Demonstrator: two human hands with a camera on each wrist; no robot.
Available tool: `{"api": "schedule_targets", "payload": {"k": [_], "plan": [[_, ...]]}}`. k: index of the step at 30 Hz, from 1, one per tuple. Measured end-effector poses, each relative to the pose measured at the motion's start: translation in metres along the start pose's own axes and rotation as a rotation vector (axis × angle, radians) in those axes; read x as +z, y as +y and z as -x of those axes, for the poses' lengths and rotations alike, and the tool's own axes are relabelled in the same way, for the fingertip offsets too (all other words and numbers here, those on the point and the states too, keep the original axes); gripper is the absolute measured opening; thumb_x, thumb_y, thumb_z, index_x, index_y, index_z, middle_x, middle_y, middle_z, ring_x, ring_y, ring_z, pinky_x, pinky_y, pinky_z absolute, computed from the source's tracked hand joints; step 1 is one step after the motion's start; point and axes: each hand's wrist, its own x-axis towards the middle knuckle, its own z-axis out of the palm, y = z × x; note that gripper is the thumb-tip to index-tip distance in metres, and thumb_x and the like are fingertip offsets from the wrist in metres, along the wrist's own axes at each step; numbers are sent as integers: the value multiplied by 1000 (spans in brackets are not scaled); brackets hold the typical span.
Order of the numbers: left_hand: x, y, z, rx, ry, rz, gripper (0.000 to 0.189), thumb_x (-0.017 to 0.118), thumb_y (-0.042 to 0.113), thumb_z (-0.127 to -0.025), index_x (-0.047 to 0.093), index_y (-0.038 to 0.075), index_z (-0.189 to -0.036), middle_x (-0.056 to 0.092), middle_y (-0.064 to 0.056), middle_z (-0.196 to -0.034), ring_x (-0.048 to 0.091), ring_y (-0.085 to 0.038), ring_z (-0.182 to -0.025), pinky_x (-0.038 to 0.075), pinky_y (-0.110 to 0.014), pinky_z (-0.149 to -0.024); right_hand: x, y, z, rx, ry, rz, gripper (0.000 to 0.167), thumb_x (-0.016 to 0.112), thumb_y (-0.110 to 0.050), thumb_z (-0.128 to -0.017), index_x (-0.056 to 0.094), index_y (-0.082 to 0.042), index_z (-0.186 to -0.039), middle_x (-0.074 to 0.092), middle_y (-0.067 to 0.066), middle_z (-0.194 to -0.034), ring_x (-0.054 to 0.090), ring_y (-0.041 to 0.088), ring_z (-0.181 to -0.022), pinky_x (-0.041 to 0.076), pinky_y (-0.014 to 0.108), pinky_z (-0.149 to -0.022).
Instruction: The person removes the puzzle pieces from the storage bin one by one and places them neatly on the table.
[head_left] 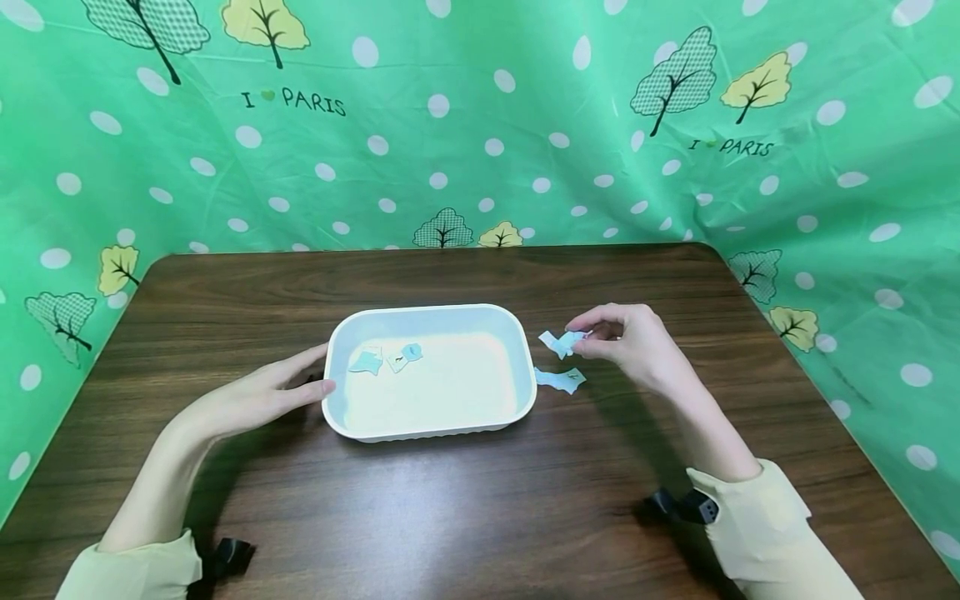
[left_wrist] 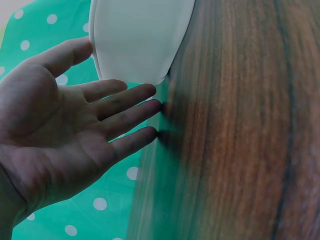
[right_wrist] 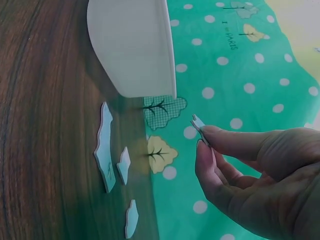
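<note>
A white tray (head_left: 438,432) sits mid-table with a few light blue jigsaw puzzle pieces (head_left: 367,361) lying in its left part. My left hand (head_left: 251,402) is at the tray's left end, thumb at the rim and fingers extended along the outer wall; the left wrist view shows them straight. To the right of the tray, my right hand (head_left: 633,346) pinches a small puzzle piece (right_wrist: 198,122) between thumb and fingertips, above the table. Below it lie more pieces, among them a long wavy one (right_wrist: 104,150) close to the tray's right end.
The dark wood table (head_left: 420,517) reaches back to a green dotted curtain (head_left: 465,125) with printed trees. Black wrist devices (head_left: 231,560) sit at both cuffs. Two smaller puzzle pieces (right_wrist: 131,219) lie near the long one.
</note>
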Motion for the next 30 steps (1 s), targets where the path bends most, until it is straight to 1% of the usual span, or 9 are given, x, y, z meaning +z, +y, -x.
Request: {"api": "schedule_targets", "payload": {"k": [10,14,20,26,29,30], "plan": [[1,-1,-1,12,9,-8,69,54,50,-105,23,32,-164,32,-4,-168,27,-33,-155,32,-61,-116,-2,10,2,10,-5,9,21,81,-10,-88,79,-12,-109,77,9,-99,67,11,-81,52,22,-69],[1,-2,-1,9,5,-4,70,54,52,-104,23,33,-164,33,-4,-168,27,-32,-155,32,-61,-116,-3,16,4,21,-16,-6,21,81,-9,-89,79,-10,-109,77,11,-99,67,10,-79,52,22,-69],[1,-1,-1,9,6,-1,69,54,50,-105,23,33,-164,33,-3,-168,27,-32,-155,32,-61,-116,-4,27,6,42,-29,-27,21,81,-11,-89,79,-10,-110,76,12,-103,67,9,-79,52,22,-69],[1,-1,-1,8,1,9,69,54,51,-105,23,33,-164,32,-3,-169,27,-32,-156,32,-60,-117,-9,37,9,45,-41,-2,22,80,-13,-90,78,-11,-112,75,12,-103,66,10,-81,52,23,-70],[1,-1,-1,15,2,5,69,54,49,-105,23,33,-164,33,-2,-168,29,-31,-155,34,-57,-116,-11,42,10,49,-42,13,23,80,-13,-90,78,-10,-113,76,12,-102,66,8,-82,52,23,-69],[1,-1,-2,20,3,1,68,54,48,-105,23,33,-164,34,-2,-167,31,-30,-154,36,-53,-116,-12,43,11,52,-43,19,23,80,-13,-90,78,-10,-113,76,12,-102,65,8,-82,52,23,-69]]}}
